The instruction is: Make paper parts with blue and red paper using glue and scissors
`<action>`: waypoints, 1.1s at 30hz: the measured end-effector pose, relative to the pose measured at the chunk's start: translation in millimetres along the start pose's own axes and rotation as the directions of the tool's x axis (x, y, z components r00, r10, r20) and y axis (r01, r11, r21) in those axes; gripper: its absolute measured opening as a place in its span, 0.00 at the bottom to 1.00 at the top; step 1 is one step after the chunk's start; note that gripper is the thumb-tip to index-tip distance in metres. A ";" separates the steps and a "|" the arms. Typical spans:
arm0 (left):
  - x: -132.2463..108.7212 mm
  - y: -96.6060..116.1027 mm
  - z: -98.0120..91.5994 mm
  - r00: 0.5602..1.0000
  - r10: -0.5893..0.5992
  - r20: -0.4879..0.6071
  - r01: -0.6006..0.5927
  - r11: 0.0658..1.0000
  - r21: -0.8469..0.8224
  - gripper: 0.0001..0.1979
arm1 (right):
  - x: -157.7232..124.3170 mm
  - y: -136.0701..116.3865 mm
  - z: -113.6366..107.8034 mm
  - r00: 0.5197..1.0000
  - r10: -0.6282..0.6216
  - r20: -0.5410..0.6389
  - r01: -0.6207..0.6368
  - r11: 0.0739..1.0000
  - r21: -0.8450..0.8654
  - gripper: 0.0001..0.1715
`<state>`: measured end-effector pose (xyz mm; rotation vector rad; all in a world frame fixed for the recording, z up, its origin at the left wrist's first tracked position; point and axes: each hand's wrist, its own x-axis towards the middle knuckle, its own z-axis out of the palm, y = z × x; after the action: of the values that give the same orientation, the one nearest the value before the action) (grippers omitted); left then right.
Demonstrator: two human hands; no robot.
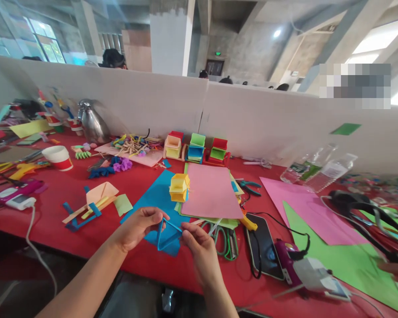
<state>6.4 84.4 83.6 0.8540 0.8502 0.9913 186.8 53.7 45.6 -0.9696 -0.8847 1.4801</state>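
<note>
Item: blue paper strip [159, 237], bent into an open triangle. It is held just above the near edge of the red table [86, 238], in front of a blue sheet [155, 196] of the same colour.

Left hand [137, 227]: fingers curled, thumb and fingertips pinched on the triangle's upper left corner.

Right hand [199, 245]: slightly blurred, thumb and forefinger closed on the right-hand corner.

Adjacent: green-handled scissors [223, 240] just beside the right hand, a phone [263, 251] further right, a pink sheet [210, 190] and a yellow paper box [179, 187] behind.

Hazards, as judged:
- The strip looks thin and springy. A slack pinch at either corner would likely let the triangle open or drop.
- Too hard a squeeze would probably kink a side.
- Blue against blue makes the edges hard to read, so a corner may be misaligned unnoticed.
- The scissors lie near enough for the right wrist to knock them.
</note>
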 end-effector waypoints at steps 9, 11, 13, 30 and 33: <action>52.7 19.4 33.8 0.999 -0.047 0.024 0.051 0.967 -0.251 0.15 | 20.5 -2.5 25.2 0.993 -0.032 0.116 -0.012 0.935 0.355 0.15; 61.9 21.7 38.1 0.997 -0.058 0.051 0.069 0.963 -0.259 0.15 | 25.1 -1.9 28.9 0.994 -0.048 0.099 0.002 0.908 0.420 0.13; 68.8 20.4 38.9 0.995 -0.081 0.065 0.096 0.959 -0.265 0.14 | 28.9 0.8 30.4 0.994 -0.047 0.099 -0.005 0.883 0.469 0.13; 80.5 -15.0 25.8 0.989 -0.121 0.086 0.146 0.902 -0.407 0.11 | 38.3 27.4 37.5 0.999 -0.033 -0.029 0.044 0.852 0.522 0.12; 80.6 -15.1 24.8 0.990 -0.121 0.076 0.142 0.902 -0.409 0.12 | 37.5 27.3 38.1 0.999 -0.024 -0.027 0.035 0.849 0.528 0.11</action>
<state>58.3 149.8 64.1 0.4485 0.6140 0.9798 139.0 87.1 31.5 -0.5516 -0.4275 1.5681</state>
